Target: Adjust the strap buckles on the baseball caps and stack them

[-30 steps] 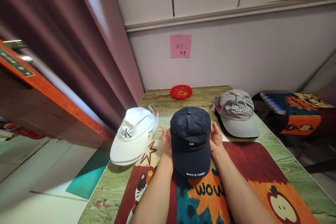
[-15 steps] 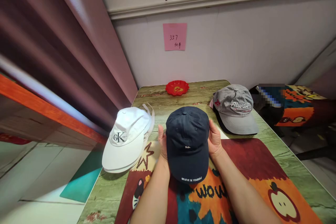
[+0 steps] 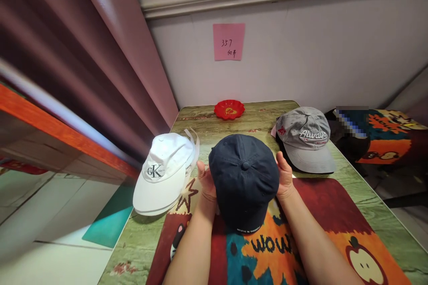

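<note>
Between the left hand [image 3: 207, 180] and the right hand [image 3: 284, 176], which hold it by its sides, sits a navy cap [image 3: 244, 178], its button crown up and white lettering on its brim. Beneath the grip lies a colorful mat [image 3: 334, 213] on a green wood-grain table [image 3: 125, 249]; beyond it, a pink note [image 3: 229, 42] reads 357 on the pale wall [image 3: 284, 53].

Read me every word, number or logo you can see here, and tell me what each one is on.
"357": pink note; characters below unclear.
"CK": white cap; smaller letters across it unreadable.
"Always": gray cap; smaller marks unreadable.
"BELIEVE IN", then probably "YOURSELF": navy cap.
"WOW": colorful mat.
"WOW", blurred: patterned cloth, far right.
</note>
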### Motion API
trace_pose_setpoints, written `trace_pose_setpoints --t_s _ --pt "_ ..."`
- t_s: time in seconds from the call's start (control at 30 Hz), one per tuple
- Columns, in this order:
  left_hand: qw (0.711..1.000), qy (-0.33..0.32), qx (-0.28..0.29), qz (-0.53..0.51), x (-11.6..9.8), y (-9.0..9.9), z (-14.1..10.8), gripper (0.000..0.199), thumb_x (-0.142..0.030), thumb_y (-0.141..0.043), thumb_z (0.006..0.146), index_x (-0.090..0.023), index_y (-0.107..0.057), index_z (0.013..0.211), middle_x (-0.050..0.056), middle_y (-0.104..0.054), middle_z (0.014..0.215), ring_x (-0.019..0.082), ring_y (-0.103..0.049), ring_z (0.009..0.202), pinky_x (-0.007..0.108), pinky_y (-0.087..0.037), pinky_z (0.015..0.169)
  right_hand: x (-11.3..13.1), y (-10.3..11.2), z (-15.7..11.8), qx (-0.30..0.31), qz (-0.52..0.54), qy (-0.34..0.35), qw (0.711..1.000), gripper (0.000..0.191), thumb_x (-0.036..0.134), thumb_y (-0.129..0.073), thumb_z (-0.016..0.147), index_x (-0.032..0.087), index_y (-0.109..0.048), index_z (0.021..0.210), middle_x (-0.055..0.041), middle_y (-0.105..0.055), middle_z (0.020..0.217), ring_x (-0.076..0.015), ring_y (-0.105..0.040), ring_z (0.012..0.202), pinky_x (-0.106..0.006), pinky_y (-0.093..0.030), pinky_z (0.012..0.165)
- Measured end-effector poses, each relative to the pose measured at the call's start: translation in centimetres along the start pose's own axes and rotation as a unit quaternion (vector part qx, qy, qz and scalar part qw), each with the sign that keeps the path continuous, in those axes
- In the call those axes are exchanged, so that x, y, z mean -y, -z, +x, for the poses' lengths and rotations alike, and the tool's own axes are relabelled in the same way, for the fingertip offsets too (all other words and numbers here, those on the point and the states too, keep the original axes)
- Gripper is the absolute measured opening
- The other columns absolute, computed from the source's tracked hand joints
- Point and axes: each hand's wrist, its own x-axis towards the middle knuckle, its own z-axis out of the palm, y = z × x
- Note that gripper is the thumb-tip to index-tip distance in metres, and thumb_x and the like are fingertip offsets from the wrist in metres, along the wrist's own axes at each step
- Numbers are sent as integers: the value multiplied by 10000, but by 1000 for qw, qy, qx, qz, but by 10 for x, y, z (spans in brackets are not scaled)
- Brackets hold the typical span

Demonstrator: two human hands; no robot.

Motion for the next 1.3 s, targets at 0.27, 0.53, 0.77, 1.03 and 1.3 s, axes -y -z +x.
trace_pose_setpoints --t_s 0.27,0.53,0.77,1.03,1.3 --pt "998 36 -39 30 -1 -6 -3 851 -853 -479 781 -208 -672 1302 137 -685 1324 400 -477 1399 558 -378 1152 -2 15 -3 -100 -19 24 995 274 520 -703 771 275 -710 894 -75 -788 980 -326 -583 1311 -582 -439 1119" --pt "988 154 -12 23 -10 -24 8 676 -672 -492 923 -172 -631 1355 138 -704 1294 349 -555 1342 513 -357 1187 12 5 5 -130 45 57 989 220 454 -646 864 269 -738 937 -34 -795 1021 -272 -654 1225 -529 -465 1116" --pt "980 155 26 122 -8 -26 9 419 -291 -750 829 -136 -709 1217 163 -753 1174 369 -651 1217 517 -460 1110 23 6 15 -117 53 103 986 274 482 -617 899 256 -742 988 -52 -791 1059 -259 -641 1238 -545 -453 1108" --pt "993 58 -32 98 -15 -26 10 381 -158 -821 704 -159 -738 1076 122 -783 1087 369 -644 1227 535 -456 1120 18 -17 13 -48 64 89 993 488 621 -569 897 241 -679 1183 -82 -755 1177 -276 -643 1232 -530 -461 1094" --pt "985 -97 -127 71 -11 -28 23 425 -144 -788 744 -262 -730 1148 27 -771 1165 277 -598 1304 460 -415 1175 -7 -29 14 -13 -61 31 998 290 311 -839 756 172 -724 983 -28 -770 864 -144 -708 686 -249 -605 630"
